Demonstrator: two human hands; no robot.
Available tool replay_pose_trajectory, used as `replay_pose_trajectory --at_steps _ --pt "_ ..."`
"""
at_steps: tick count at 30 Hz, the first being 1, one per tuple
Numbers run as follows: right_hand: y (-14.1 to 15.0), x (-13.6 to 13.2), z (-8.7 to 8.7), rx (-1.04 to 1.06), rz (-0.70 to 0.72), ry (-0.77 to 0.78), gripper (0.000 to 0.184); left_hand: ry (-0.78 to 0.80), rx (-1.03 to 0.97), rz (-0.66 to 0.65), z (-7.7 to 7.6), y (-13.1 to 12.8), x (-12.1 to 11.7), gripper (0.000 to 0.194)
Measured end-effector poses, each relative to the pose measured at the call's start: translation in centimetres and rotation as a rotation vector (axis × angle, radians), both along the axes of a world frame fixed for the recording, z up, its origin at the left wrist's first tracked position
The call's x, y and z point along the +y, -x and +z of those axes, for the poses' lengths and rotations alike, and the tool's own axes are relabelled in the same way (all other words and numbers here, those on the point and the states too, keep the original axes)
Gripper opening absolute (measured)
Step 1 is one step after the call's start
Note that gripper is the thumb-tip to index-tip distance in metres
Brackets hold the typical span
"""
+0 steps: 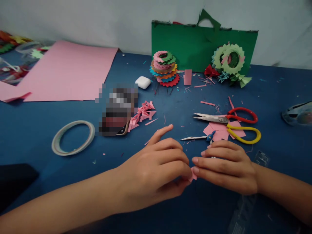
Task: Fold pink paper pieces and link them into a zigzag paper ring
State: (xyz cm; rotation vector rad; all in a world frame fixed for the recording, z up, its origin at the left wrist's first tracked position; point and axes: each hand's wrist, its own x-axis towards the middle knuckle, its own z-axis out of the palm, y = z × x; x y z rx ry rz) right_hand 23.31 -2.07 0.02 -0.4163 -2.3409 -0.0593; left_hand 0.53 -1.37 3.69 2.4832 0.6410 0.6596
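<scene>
The step in hand looks like folding or shaping a small piece of pink paper (194,176), which sits between the two hands, low over the near part of the bench (175,217). The left hand's (161,165) grip is closed on it, thumb and forefinger pinching; the right hand (226,167) has a fingertip at its other side, but its thumb is hidden, so I cannot tell whether that grip is clamped too. The next move seems to call for light, steady fingertip pressure, as the paper could crumple. Scissors (220,119), points facing left, lie beyond the right hand, with a small blue-tipped tool (198,138) near its fingers and a clear ruler (243,208) running below its wrist. The widest open room is toward the wearer.
</scene>
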Motion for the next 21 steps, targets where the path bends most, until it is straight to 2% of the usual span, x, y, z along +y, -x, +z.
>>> replay_pose_trajectory --at_steps 3,5,9,13,15,18,21 --pt "0.2 -0.1 0.4 -0.019 0.039 -0.007 0.016 0.013 0.019 -0.038 0.1 0.0 0.1 0.006" --pt "0.5 -0.1 0.5 -0.019 0.046 0.041 0.015 0.032 0.006 -0.041 0.1 0.0 0.1 0.005" --pt "1.2 -0.2 0.1 0.133 -0.032 0.327 0.010 0.009 -0.032 0.038 0.1 0.1 0.2 0.004" --pt "1.6 -0.1 -0.2 0.345 -0.112 0.607 0.011 -0.184 -0.014 0.134 -0.4 0.2 0.6 0.016" --pt "1.7 0.1 -0.1 0.391 -0.161 0.730 0.013 -0.211 -0.012 0.148 -0.8 0.3 0.8 0.015" --pt "1.6 0.3 0.1 0.345 -0.205 0.912 0.013 -0.138 -0.087 0.183 -1.3 0.3 1.1 0.016" --pt "1.5 0.3 0.2 0.301 -0.174 0.926 0.016 -0.016 -0.175 0.203 -1.7 0.3 1.2 0.023"
